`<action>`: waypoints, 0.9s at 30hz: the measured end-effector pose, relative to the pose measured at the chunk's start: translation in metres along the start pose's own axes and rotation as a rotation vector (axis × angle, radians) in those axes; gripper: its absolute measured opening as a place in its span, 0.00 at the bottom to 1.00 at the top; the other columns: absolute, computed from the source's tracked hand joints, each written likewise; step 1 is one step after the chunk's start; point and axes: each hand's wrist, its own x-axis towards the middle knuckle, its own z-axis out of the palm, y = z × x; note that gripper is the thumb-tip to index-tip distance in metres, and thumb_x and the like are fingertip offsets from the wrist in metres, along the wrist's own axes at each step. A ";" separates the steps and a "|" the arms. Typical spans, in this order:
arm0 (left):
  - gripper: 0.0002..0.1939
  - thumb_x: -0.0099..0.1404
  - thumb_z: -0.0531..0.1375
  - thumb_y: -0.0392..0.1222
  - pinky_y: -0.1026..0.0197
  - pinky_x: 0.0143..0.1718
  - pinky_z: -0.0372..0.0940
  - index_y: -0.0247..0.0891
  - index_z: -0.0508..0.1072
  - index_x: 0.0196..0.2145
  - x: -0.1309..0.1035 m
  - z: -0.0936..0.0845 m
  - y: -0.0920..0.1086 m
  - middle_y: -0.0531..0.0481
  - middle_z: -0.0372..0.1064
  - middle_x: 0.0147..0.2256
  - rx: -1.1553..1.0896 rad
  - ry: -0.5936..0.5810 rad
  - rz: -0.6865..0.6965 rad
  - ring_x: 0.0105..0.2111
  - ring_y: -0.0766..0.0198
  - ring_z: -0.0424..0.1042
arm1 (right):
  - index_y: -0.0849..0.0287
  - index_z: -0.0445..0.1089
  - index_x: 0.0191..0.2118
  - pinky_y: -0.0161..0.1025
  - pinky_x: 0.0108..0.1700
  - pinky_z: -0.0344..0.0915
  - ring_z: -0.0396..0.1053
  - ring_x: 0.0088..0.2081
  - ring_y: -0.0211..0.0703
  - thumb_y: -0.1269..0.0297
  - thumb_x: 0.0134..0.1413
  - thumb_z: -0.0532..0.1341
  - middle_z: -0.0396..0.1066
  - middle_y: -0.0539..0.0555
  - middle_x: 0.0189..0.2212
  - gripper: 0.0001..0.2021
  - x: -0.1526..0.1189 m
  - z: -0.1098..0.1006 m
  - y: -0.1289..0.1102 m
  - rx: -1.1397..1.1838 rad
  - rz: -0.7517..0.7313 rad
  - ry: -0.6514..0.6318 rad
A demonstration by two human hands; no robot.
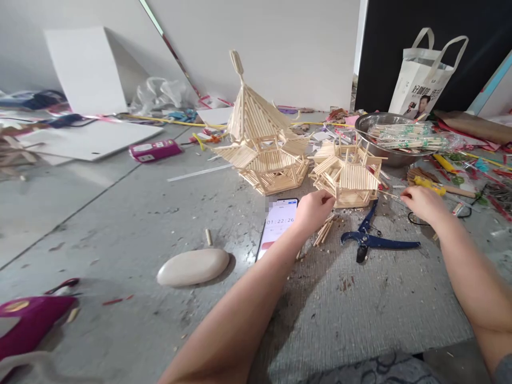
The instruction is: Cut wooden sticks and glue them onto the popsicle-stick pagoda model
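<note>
The smaller pavilion model [358,178], built of thin wooden sticks, stands on the grey table in front of me. My left hand [316,209] is closed at its lower left edge, fingertips pinched on the base. To the right, my right hand [424,204] pinches a thin wooden stick [387,195] that points left toward the model. Behind and to the left rises a taller stick pavilion [262,144] with a pointed roof. Loose cut sticks [325,230] lie below my left hand. Blue cutting pliers [372,240] rest between my forearms.
A phone [276,229] showing a timer lies partly behind my left forearm. Left of it sits a smooth pale oval object [194,266]. A metal bowl [364,128] of wrapped sticks, a white bag [422,80] and a yellow-handled tool [430,185] are at the right.
</note>
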 end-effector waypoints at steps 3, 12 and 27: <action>0.09 0.55 0.54 0.42 0.64 0.26 0.55 0.39 0.73 0.23 -0.001 -0.003 0.002 0.49 0.72 0.24 0.099 -0.045 0.015 0.25 0.62 0.67 | 0.57 0.70 0.40 0.40 0.36 0.59 0.66 0.44 0.49 0.64 0.54 0.49 0.71 0.58 0.41 0.14 0.019 0.014 -0.008 -0.021 -0.012 -0.033; 0.12 0.58 0.52 0.42 0.64 0.26 0.55 0.39 0.74 0.25 -0.003 0.002 0.001 0.47 0.73 0.25 0.151 -0.068 0.020 0.27 0.61 0.69 | 0.59 0.70 0.38 0.41 0.34 0.61 0.69 0.39 0.51 0.65 0.53 0.50 0.71 0.62 0.37 0.13 0.044 0.031 -0.029 -0.053 -0.044 -0.127; 0.11 0.57 0.56 0.46 0.66 0.25 0.56 0.39 0.74 0.27 -0.003 0.008 0.000 0.51 0.71 0.22 -0.134 0.051 0.058 0.24 0.66 0.67 | 0.64 0.67 0.43 0.40 0.36 0.61 0.69 0.40 0.51 0.75 0.47 0.50 0.70 0.66 0.39 0.16 0.041 0.032 -0.028 -0.112 -0.193 -0.218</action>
